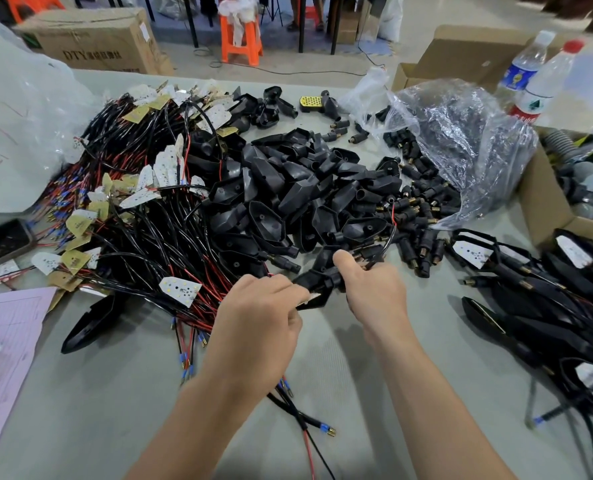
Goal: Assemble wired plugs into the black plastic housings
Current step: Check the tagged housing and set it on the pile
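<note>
Housing (323, 283) | left hand (258, 317), right hand (374, 289) grip it | housing pile (288, 188) behind | wires (142, 230) left

Bare worktop (329, 375) is lying open along the front edge. Tangled wires (142, 230) and housings (288, 195) are blocking the middle; assemblies (530, 299) are crowding the right edge.

Pale grey floor (409, 39) across the top — an orange plastic stool (241, 41) at upper centre, a cardboard box (97, 39) at upper left, dark table legs (192, 26) between.
</note>
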The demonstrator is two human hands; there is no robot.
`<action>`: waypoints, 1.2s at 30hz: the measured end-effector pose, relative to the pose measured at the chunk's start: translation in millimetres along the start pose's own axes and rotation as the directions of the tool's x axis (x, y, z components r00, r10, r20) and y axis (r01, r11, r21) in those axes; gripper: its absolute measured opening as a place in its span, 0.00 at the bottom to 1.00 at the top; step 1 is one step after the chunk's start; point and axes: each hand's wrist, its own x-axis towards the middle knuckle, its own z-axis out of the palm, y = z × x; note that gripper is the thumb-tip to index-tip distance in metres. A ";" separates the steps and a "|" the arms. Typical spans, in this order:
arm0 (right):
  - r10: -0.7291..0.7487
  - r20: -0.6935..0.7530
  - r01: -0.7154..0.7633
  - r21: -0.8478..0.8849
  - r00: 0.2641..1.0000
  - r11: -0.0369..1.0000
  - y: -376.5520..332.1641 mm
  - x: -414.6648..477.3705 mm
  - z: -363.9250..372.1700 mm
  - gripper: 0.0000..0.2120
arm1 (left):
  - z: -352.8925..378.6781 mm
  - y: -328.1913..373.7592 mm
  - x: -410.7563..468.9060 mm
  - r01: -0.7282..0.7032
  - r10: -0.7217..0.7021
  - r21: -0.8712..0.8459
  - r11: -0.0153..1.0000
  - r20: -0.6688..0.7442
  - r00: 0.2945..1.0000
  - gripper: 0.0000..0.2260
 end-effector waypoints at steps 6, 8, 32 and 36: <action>0.021 0.060 -0.016 -0.078 0.998 0.997 1.5 5.4 -2.7 0.18 | -5.1 -1.6 -3.5 -0.409 0.402 0.060 0.910 0.106 0.910 0.09; 0.007 0.052 -0.001 -0.116 0.999 0.993 2.2 5.4 -3.1 0.19 | -5.7 -0.2 -4.8 -0.448 0.442 0.050 0.893 0.095 0.892 0.09; -0.112 0.131 0.073 0.269 0.985 0.960 -0.3 -5.3 0.0 0.24 | 2.7 3.0 -9.1 0.654 -0.424 -0.734 -0.183 0.659 0.621 0.15; -0.161 0.075 0.145 0.183 0.984 0.972 -5.7 -8.5 -5.5 0.24 | 5.4 0.3 -8.9 0.656 -0.471 -0.752 -0.069 0.604 0.643 0.15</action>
